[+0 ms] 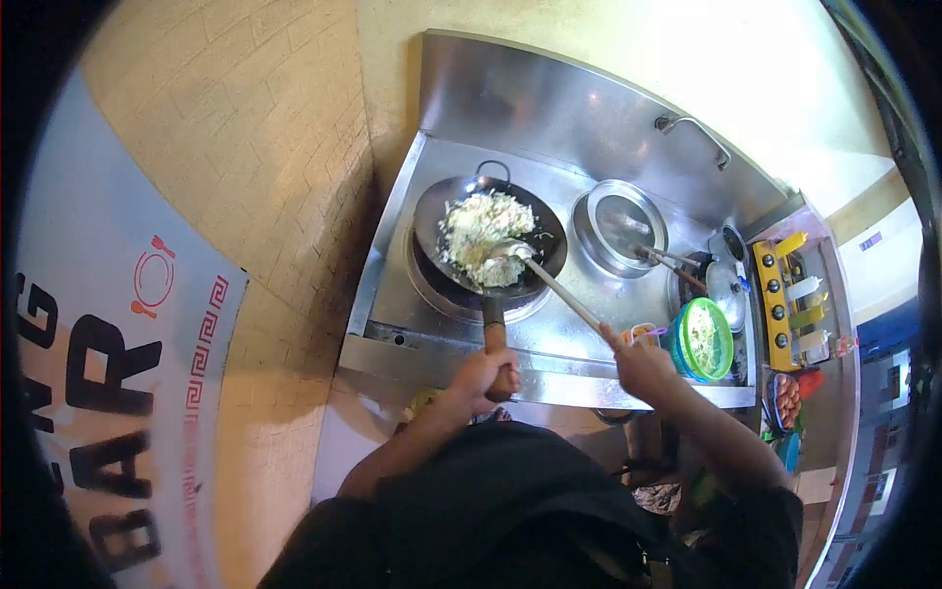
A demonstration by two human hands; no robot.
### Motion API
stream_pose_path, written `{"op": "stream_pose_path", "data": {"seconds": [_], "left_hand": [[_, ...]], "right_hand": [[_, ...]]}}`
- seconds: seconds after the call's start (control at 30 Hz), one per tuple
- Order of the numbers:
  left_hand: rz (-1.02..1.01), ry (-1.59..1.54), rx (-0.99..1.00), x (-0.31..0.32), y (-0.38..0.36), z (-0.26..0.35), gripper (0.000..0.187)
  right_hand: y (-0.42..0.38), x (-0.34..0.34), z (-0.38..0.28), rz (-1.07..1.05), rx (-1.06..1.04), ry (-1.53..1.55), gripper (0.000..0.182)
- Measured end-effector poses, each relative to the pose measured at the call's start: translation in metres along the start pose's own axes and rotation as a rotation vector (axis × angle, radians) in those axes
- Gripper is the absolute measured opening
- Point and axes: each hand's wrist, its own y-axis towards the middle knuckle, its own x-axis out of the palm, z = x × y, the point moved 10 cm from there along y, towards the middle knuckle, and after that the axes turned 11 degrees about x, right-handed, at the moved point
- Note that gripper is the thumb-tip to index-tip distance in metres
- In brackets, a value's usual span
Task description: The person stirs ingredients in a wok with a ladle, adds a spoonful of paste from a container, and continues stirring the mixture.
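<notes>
My left hand point(483, 379) is wrapped round the wooden handle of a dark wok point(429, 228), which sits over the left burner of a steel stove. In my right hand point(643, 367) is the long handle of a wok ladle point(512, 249); its metal head rests in the food near the wok's front side. A pale, shredded mix of food point(486, 218), perhaps rice or noodles with bits of egg, covers the middle of the wok. Part of the ladle's bowl is hidden by food.
Right of the wok stands a round steel pot point(620, 228). A green colander point(721, 339) with pale shreds is near my right hand. Farther right are a lidded pot point(724, 293), a yellow rack with bottles point(775, 299) and a bowl of reddish-brown items point(787, 401). A steel backsplash point(549, 108) rises behind.
</notes>
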Motion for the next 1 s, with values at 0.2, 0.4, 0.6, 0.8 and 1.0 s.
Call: {"op": "stream_pose_path", "data": {"seconds": [0.2,0.4,0.6,0.8,1.0], "left_hand": [[0.052,0.105,0.104,-0.001,0.005,0.004,0.009],[0.070,0.259,0.156,-0.013,0.022,0.011,0.012],[0.088,0.254,0.065,-0.041,0.009,0.009,0.012],[-0.009,0.313,0.061,0.038,-0.031,0.000,0.013],[0.091,0.363,0.103,0.025,-0.016,0.027,0.012]], "right_hand": [[0.061,0.019,0.030,0.011,0.226,0.492,0.061],[0.152,0.035,-0.056,0.077,0.180,0.688,0.067],[0.002,0.014,-0.060,-0.149,0.068,0.436,0.070],[0.017,-0.010,0.040,0.114,0.099,0.073,0.063],[-0.002,-0.093,0.078,0.217,0.112,0.011,0.062]]}}
